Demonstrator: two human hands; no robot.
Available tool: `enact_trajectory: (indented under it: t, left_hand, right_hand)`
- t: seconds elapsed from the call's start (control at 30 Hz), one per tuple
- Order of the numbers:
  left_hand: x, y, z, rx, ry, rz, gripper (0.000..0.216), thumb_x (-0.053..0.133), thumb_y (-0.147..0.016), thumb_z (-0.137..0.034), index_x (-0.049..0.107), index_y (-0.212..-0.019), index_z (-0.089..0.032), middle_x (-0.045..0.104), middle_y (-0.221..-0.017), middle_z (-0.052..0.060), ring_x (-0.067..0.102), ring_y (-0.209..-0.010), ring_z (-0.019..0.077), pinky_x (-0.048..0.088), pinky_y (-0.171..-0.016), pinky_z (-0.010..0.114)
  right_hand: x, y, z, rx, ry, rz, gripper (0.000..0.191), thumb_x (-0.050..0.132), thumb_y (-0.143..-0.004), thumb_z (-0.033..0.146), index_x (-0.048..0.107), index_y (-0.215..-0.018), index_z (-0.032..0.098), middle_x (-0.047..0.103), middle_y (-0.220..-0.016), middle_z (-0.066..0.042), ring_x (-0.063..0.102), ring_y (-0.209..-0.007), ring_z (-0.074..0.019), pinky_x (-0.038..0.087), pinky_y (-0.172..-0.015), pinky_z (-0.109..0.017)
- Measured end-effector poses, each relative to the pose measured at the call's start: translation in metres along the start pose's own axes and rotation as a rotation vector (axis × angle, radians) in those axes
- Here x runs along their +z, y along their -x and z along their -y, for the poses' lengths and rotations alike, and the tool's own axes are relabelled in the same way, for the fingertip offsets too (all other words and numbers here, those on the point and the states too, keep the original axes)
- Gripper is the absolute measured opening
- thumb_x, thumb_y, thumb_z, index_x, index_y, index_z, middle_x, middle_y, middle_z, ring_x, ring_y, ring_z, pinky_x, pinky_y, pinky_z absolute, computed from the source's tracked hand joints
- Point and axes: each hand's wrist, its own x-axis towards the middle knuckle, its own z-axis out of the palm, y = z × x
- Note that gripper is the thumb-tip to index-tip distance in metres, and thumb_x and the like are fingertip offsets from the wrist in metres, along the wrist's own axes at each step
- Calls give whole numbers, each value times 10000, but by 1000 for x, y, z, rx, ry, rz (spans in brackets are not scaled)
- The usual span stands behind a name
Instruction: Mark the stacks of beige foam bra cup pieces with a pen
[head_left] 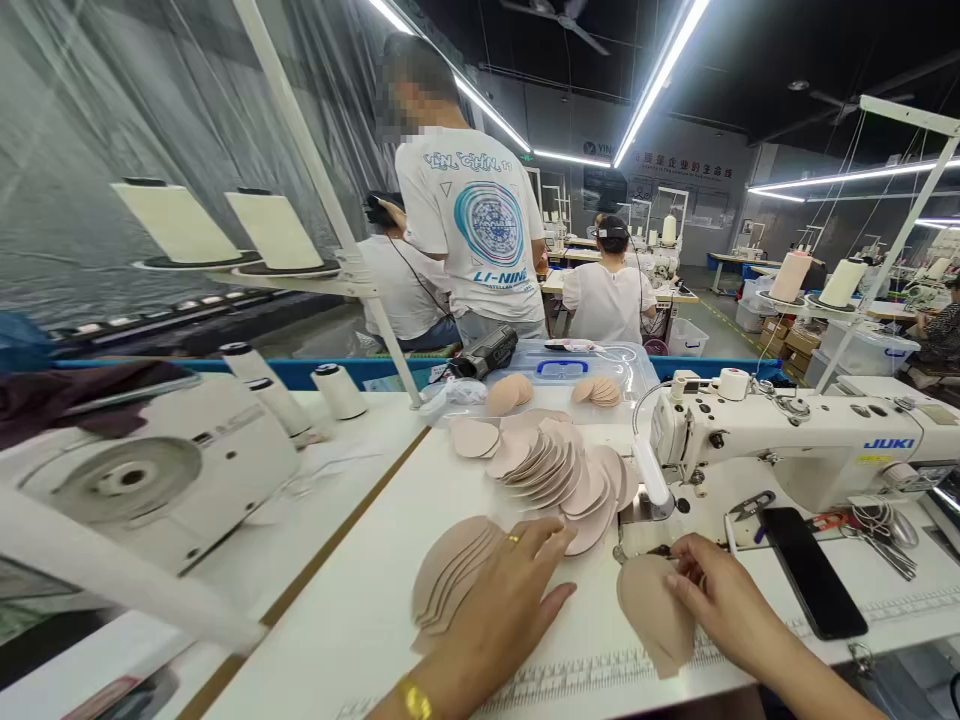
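My left hand (504,598) lies flat with fingers stretched out on a fanned stack of beige fabric pieces (450,575) on the white table (352,600). My right hand (718,598) pinches a single beige oval fabric piece (654,612) just in front of the white JUKI sewing machine (795,445), near its needle area. A long curved row of overlapping beige pieces (559,475) runs from the machine's left side toward the back.
A black phone (814,572) and scissors (885,535) lie on the machine bed at right. Another sewing machine (142,470) and thread cones (339,390) stand at left. A clear plastic box (570,368) holds more pieces. Several people work behind the table.
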Motion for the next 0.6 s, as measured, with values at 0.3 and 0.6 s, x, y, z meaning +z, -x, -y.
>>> enact_trajectory:
  t: [0.3, 0.6]
  left_hand:
    - [14, -48, -25, -22, -91, 75, 195, 505, -936, -78, 676, -950, -171, 668, -1342, 184, 633, -1234, 362, 566, -999, 524]
    - [30, -65, -18, -68, -133, 76, 144, 584, -925, -33, 652, -900, -157, 707, -860, 8, 691, -846, 206, 569, -809, 394]
  right_hand:
    - [4, -22, 19, -145, 226, -11, 284, 523, -945, 134, 658, -1188, 187, 702, -1123, -112, 689, -1026, -248, 542, -919, -370]
    - [33, -76, 43, -111, 442, 11, 520, 498, -975, 134, 513, -1495, 145, 736, -1265, -192, 716, -1124, -320, 549, -936, -397]
